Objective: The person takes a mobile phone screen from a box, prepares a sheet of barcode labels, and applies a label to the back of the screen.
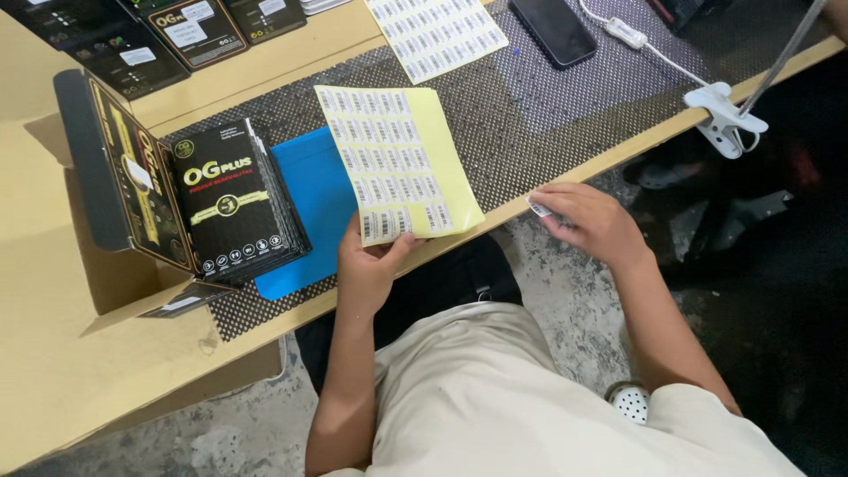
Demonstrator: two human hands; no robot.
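My left hand [367,265] grips the near corner of a yellow backing sheet [397,159] covered with rows of small white barcode stickers, held just above the table edge. My right hand [587,221] is out past the table edge, pinching one peeled white sticker [539,209] between thumb and fingertips. Left of the sheet lies a stack of flat black packets [234,203] on a blue mat [314,208].
An open cardboard box [97,177] stands at the left. A second sticker sheet [437,35], a dark phone [552,28] and a white cable [636,40] lie farther back on the black mesh mat [530,115]. A white clamp [724,115] grips the table edge at right.
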